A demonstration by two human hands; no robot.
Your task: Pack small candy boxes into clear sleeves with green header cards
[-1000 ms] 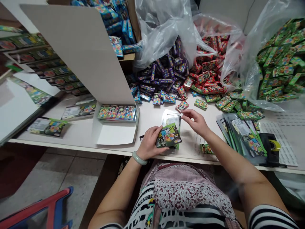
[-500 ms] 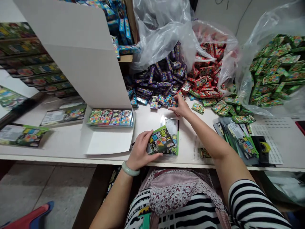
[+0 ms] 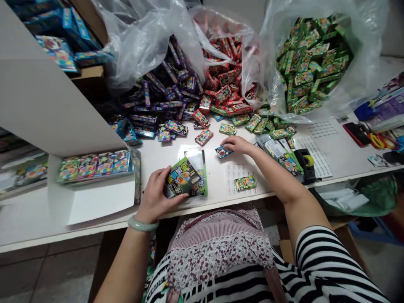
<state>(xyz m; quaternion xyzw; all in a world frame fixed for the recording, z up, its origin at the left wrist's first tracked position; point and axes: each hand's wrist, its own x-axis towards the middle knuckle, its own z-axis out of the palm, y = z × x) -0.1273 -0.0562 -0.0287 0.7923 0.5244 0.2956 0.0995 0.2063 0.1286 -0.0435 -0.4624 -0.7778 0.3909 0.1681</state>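
Note:
My left hand (image 3: pixel 156 193) grips a green and black printed card pouch (image 3: pixel 184 179) at the near edge of the white table (image 3: pixel 221 164), its thumb and fingers closed round the left side. A clear sleeve (image 3: pixel 197 158) lies under the pouch. My right hand (image 3: pixel 236 144) rests on the table further right, fingertips pinched on a small blue packet (image 3: pixel 223 151). A small green packet (image 3: pixel 245 183) lies alone near the table's front edge. A red packet (image 3: pixel 203 136) sits just beyond the sleeve.
Plastic bags spill purple packets (image 3: pixel 164 97), red packets (image 3: pixel 225 88) and green packets (image 3: pixel 311 59) across the back of the table. An open white display box (image 3: pixel 91 168) holds a row of packets at left. A stack of pouches (image 3: pixel 282 158) and a tape dispenser (image 3: pixel 304 162) sit right.
My right hand reached out to the packet piles and has come back toward me with a small blue packet. The left hand kept hold of the pouch. The view swung to the right.

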